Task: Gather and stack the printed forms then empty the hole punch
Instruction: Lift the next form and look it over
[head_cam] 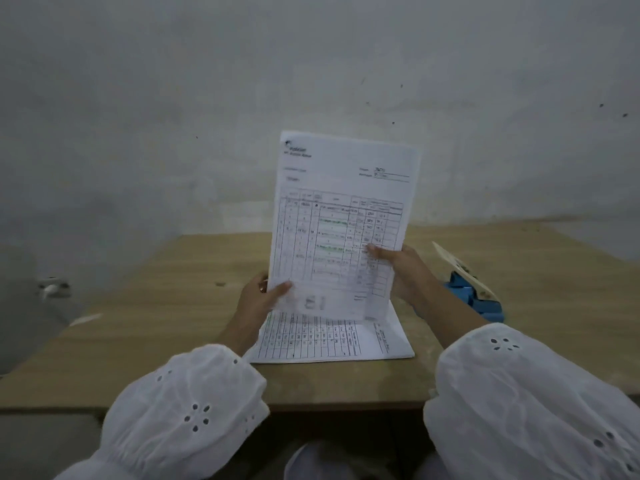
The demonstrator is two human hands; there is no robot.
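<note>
I hold a printed form upright above the wooden table; it is a white sheet with a table grid and some green marks. My left hand grips its lower left corner, thumb on the front. My right hand grips its right edge, thumb across the grid. Under the held sheet a stack of printed forms lies flat near the table's front edge. At the right, a blue hole punch sits on the table, partly hidden behind my right forearm.
A pale flat piece with dark spots leans over the blue hole punch. A small white scrap lies near the table's left edge. A grey wall stands directly behind the table. A wall fitting shows at the left.
</note>
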